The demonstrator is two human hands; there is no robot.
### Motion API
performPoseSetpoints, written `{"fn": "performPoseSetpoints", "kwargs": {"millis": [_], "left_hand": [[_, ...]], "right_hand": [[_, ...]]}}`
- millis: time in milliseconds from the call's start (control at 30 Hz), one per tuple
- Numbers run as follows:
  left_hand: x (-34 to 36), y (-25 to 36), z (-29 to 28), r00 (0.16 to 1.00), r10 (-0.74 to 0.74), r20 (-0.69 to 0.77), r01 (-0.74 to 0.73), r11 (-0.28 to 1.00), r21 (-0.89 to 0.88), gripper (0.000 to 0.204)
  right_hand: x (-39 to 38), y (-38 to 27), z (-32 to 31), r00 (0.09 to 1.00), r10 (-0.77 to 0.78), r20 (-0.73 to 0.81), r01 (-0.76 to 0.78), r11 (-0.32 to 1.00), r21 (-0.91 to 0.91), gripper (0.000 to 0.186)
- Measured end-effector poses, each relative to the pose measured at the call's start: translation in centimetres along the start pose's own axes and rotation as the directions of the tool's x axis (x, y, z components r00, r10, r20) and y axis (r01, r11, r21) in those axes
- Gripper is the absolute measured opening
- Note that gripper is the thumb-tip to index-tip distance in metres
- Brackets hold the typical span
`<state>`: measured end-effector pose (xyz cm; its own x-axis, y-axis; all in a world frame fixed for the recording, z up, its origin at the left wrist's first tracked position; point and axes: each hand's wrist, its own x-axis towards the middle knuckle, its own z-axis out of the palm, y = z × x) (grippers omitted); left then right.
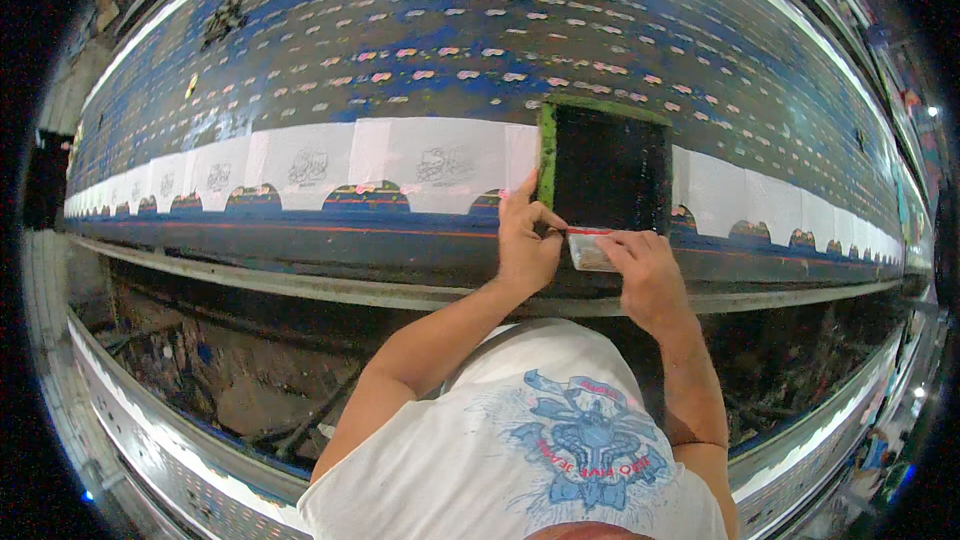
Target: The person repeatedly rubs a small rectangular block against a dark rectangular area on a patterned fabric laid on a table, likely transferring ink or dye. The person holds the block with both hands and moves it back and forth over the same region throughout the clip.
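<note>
A printing screen (606, 108) with a green-edged frame and dark mesh lies over the row of white fabric pieces (430, 145). My left hand (528, 248) is closed at its lower left corner, one finger reaching up along the frame's left edge. The thumb side of that hand is close to the end of a squeegee (590, 254), a pale, flat tool with a red upper edge. My right hand (652, 278) grips the squeegee at its right end, by the near edge of the screen. Part of the left grip is hidden by the hand itself.
A long dark printing table (430, 30), marked with blue and rows of small pale patches, runs across the view. Several fabric pieces lie side by side, some bearing dark line prints. A metal rail (300, 285) edges the near side. Another long table (190, 470) stands behind me.
</note>
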<state>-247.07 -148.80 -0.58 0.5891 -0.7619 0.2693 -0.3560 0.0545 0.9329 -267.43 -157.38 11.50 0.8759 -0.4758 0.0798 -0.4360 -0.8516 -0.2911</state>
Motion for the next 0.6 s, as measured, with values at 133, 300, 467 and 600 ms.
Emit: {"fn": "performPoseSetpoints", "kwargs": {"millis": [133,300,467,600], "left_hand": [[0.2,-0.5,0.1,0.999,0.032,-0.021,-0.033,0.999,-0.015,0.023],[0.2,1.3,0.0,0.996,0.076,-0.037,-0.073,0.995,0.070,0.025],[-0.4,3.9,4.8,0.988,0.145,-0.045,-0.144,0.989,0.034,0.025],[-1.4,5.7,11.7,0.988,0.146,-0.051,-0.147,0.989,-0.027,0.026]], "right_hand": [[-1.2,0.2,1.1,0.997,0.012,-0.072,-0.008,0.999,0.047,0.053],[-3.5,2.5,0.8,0.975,-0.018,-0.221,0.054,0.986,0.159,0.057],[-8.2,7.0,-0.2,0.956,0.016,-0.293,0.025,0.990,0.136,0.059],[-12.1,11.6,-1.6,0.940,0.055,-0.338,-0.007,0.990,0.142,0.056]]}}
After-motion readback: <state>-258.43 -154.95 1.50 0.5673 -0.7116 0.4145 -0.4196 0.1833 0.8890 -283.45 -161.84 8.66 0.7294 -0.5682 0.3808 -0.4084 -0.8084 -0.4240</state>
